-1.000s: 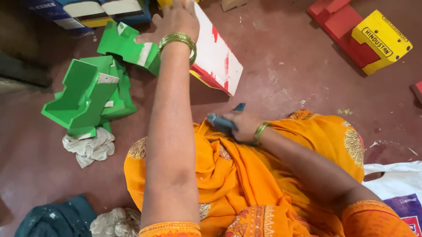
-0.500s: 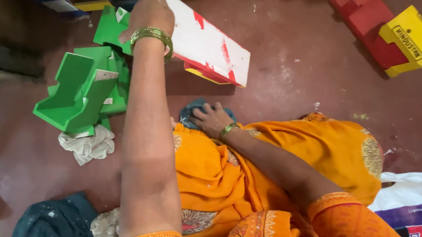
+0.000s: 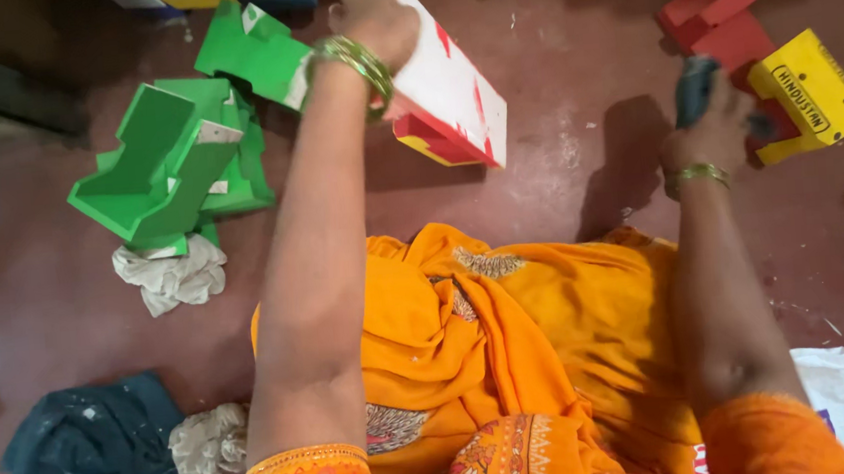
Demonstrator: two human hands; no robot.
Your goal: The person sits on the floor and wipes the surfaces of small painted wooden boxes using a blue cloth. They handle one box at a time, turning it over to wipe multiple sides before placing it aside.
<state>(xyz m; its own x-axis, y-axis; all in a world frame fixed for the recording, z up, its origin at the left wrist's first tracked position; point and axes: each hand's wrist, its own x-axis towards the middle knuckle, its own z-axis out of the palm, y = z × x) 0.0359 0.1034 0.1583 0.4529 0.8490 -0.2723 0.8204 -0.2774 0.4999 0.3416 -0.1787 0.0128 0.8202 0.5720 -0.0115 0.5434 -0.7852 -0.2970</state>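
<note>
Left hand fingers grasp the white board, its long axis slanting down-right; right hand, well apart, clenches a dark cloth.

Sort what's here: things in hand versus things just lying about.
In hand:
left hand grips white block
right hand holds dark cloth

Lying about:
green blocks
yellow block
red blocks
white rag
blue cloth
</note>
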